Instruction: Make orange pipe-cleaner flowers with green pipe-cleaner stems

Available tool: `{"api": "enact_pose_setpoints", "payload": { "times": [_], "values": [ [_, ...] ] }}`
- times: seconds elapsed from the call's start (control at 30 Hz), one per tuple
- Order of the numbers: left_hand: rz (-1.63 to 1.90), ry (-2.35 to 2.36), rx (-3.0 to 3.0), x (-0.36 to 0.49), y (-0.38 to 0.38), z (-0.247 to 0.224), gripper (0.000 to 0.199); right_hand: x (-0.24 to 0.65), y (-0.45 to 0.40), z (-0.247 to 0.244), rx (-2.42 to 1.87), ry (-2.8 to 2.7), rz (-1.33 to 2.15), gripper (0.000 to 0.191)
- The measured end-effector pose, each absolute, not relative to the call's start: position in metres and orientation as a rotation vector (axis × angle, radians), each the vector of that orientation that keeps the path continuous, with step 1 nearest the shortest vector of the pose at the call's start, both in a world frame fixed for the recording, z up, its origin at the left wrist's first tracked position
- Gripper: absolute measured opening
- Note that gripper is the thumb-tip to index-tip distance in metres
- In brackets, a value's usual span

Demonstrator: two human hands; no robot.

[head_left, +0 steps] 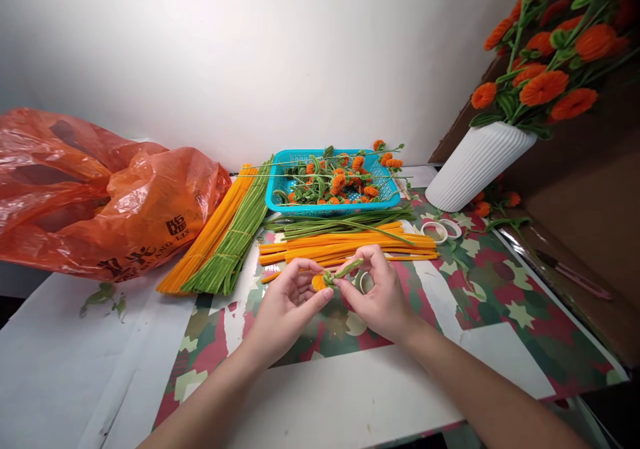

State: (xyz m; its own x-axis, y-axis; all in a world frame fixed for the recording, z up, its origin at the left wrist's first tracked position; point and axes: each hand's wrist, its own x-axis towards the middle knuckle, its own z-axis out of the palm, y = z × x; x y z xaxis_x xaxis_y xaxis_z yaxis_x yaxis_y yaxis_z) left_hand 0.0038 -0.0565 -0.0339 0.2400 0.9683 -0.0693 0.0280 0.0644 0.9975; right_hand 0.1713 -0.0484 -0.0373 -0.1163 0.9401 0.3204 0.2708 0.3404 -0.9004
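Observation:
Between my two hands, over the patterned mat, is a small orange pipe-cleaner flower with green at its base. My left hand is closed around the flower, thumb in front and fingers curled behind. With thumb and forefinger, my right hand pinches a green pipe-cleaner piece beside the flower's base; its loop points up and right. Just beyond my hands lie loose orange pipe cleaners and green pipe cleaners. A roll of tape is partly hidden behind my right hand.
A turquoise basket at the back holds several orange flowers and green leaves. Left of it lie orange bundles, green bundles and an orange plastic bag. A white vase leans at right, near tape rolls and a cutter.

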Motion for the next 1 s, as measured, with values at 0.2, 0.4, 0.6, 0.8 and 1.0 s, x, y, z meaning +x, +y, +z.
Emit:
{"api": "enact_pose_setpoints", "payload": {
  "times": [0.2,0.4,0.6,0.8,1.0],
  "values": [
    [1.021,1.261,1.928,0.003,-0.059,-0.025,0.01,0.167,-0.051,-0.041,-1.2,-1.653,0.774,0.028],
    [0.949,1.336,1.937,0.004,-0.057,-0.028,0.009,0.167,-0.053,-0.046,-1.165,-1.758,0.803,0.023],
    [0.944,1.382,2.004,0.003,-0.057,-0.033,0.008,0.168,-0.051,-0.047,-1.169,-1.8,0.795,0.024],
    [0.985,1.428,2.102,0.006,-0.059,-0.038,0.007,0.164,-0.053,-0.049,-1.2,-1.76,0.807,0.027],
    [0.859,1.463,1.819,0.004,-0.056,-0.038,0.004,0.164,-0.052,-0.045,-1.239,-1.698,0.855,0.031]
  ]
}}
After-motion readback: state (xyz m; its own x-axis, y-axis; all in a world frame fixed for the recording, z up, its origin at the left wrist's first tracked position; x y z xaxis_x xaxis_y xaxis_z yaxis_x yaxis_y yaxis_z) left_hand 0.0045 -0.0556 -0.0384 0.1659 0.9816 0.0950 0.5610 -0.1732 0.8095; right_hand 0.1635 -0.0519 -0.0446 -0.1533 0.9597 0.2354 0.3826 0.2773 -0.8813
